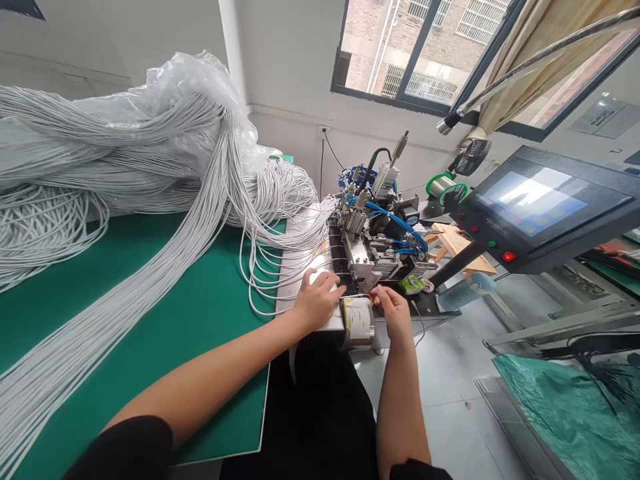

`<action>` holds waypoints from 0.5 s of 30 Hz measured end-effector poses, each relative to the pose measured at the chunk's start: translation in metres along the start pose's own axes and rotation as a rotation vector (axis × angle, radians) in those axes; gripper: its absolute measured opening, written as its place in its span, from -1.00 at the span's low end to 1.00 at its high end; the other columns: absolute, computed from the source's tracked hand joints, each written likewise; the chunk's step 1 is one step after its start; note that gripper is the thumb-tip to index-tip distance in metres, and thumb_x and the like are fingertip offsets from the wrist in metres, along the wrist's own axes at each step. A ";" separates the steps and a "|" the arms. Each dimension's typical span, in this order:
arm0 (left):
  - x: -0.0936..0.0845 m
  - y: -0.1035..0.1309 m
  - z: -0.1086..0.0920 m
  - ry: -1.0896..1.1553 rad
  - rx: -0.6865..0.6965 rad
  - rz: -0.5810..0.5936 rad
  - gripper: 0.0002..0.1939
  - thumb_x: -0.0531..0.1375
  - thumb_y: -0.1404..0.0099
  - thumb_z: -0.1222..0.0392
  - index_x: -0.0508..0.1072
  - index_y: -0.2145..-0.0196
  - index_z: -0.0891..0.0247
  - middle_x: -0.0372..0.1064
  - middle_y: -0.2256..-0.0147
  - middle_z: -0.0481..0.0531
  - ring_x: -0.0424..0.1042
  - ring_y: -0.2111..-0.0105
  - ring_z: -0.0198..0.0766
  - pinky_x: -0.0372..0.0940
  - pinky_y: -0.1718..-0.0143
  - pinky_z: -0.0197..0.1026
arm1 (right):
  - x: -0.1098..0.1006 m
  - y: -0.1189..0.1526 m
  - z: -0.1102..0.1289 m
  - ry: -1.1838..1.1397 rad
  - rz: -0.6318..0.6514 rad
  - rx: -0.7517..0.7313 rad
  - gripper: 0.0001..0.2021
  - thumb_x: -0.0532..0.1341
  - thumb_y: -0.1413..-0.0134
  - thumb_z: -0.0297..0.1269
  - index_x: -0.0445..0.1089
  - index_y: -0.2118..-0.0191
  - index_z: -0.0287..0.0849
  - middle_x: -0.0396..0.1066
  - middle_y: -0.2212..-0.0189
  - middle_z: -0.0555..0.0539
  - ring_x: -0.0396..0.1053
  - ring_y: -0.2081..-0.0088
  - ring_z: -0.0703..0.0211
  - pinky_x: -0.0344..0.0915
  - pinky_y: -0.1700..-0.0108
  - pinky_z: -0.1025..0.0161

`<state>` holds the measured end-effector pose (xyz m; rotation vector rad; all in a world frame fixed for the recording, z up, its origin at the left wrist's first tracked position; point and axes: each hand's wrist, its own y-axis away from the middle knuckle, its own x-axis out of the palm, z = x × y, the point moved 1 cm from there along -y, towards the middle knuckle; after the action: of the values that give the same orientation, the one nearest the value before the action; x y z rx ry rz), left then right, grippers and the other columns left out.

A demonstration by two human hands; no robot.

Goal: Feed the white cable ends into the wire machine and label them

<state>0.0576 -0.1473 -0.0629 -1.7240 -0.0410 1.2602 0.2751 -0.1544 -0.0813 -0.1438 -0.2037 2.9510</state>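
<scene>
My left hand (317,300) lies on the metal bed of the machine (360,257), fingers spread, close to a white cable (270,313) that runs toward the machine's front. My right hand (393,310) is at the machine's front right corner, thumb and fingers pinched at the cable's end; what lies between the fingertips is too small to make out. Between the two hands sits a metal cylinder with a pale label (359,323). Many white cables (300,193) fan out into the machine from the left.
Long bundles of white cable (125,293) and plastic wrap cover much of the green table (220,387). At right are a touch-screen panel (537,200), a solder spool (447,189), a wooden stand (457,247) and a green bag (545,407).
</scene>
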 end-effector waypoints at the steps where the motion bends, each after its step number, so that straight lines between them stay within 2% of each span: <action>1: 0.000 0.000 0.000 -0.001 0.003 -0.005 -0.74 0.14 -0.23 0.36 0.51 0.16 0.15 0.46 0.14 0.04 0.37 0.14 -0.16 -0.05 -0.04 0.08 | -0.002 0.003 0.005 0.022 0.032 -0.022 -0.67 0.23 -0.08 0.03 0.47 0.41 -0.17 0.25 0.56 0.03 0.22 0.47 0.25 0.15 0.40 0.32; 3: -0.001 -0.001 -0.001 -0.001 0.009 -0.011 -0.72 0.14 -0.24 0.36 0.51 0.14 0.13 0.47 0.14 0.04 0.38 0.17 -0.18 -0.05 -0.05 0.07 | -0.004 0.009 0.016 0.085 0.100 -0.046 -0.69 0.23 -0.10 0.00 0.47 0.40 -0.17 0.28 0.54 0.01 0.25 0.44 0.24 0.17 0.37 0.31; 8: -0.004 -0.001 -0.001 -0.008 0.063 -0.043 -0.69 0.11 -0.30 0.38 0.50 0.09 0.08 0.49 0.18 -0.01 0.41 0.28 -0.27 -0.06 -0.02 0.03 | -0.001 0.018 0.035 0.156 0.258 0.001 -0.70 0.25 -0.09 -0.02 0.42 0.41 -0.19 0.31 0.54 0.01 0.23 0.48 0.25 0.15 0.43 0.30; 12: -0.006 -0.001 -0.001 -0.013 0.113 -0.034 -0.70 0.07 -0.35 0.35 0.46 0.04 0.13 0.50 0.24 -0.03 0.41 0.35 -0.34 -0.06 0.02 -0.03 | 0.000 0.017 0.037 0.209 0.280 -0.005 -0.68 0.22 -0.12 -0.01 0.37 0.41 -0.19 0.31 0.55 0.01 0.22 0.50 0.24 0.14 0.44 0.30; 15: -0.007 -0.002 -0.002 -0.028 0.096 -0.017 -0.77 0.07 -0.40 0.19 0.48 0.08 0.18 0.47 0.36 -0.04 0.37 0.43 -0.33 -0.06 0.06 -0.05 | -0.001 0.014 0.035 0.334 0.211 -0.078 -0.69 0.18 -0.15 -0.01 0.36 0.39 -0.19 0.33 0.53 -0.01 0.24 0.47 0.22 0.16 0.41 0.29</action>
<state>0.0567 -0.1512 -0.0572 -1.6209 -0.0119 1.2545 0.2698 -0.1723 -0.0489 -0.7027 -0.2692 3.0637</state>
